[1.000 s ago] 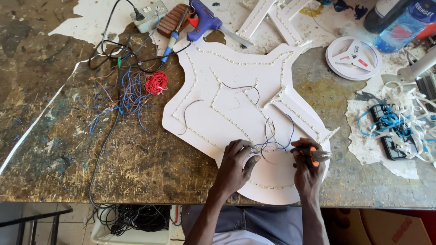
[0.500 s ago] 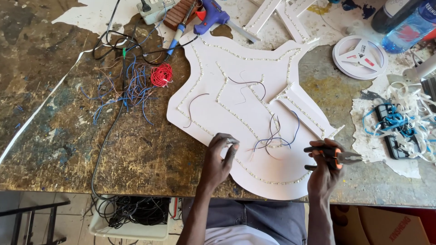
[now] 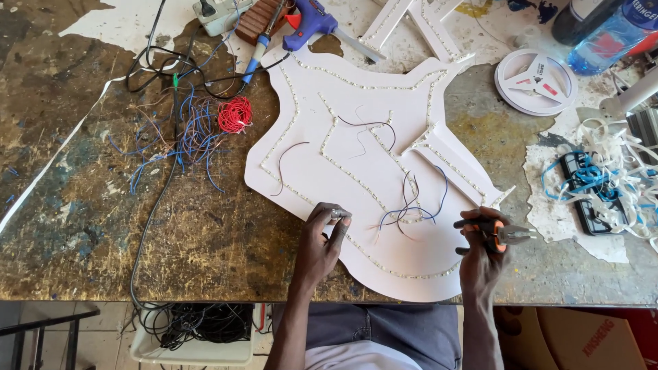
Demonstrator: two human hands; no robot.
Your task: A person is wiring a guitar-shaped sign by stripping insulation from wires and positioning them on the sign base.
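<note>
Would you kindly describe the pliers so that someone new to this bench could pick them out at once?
Start at the big white cut-out board in the middle of the worn table, then go to its lower right edge, where the right hand is. The pliers are in that hand, metal tip pointing right; their orange and black handles set them apart from the thin loose wires lying beside them.

we see one head view, looking almost straight down on the worktop [image 3: 82, 226] from close above, its near edge low in the frame.
</note>
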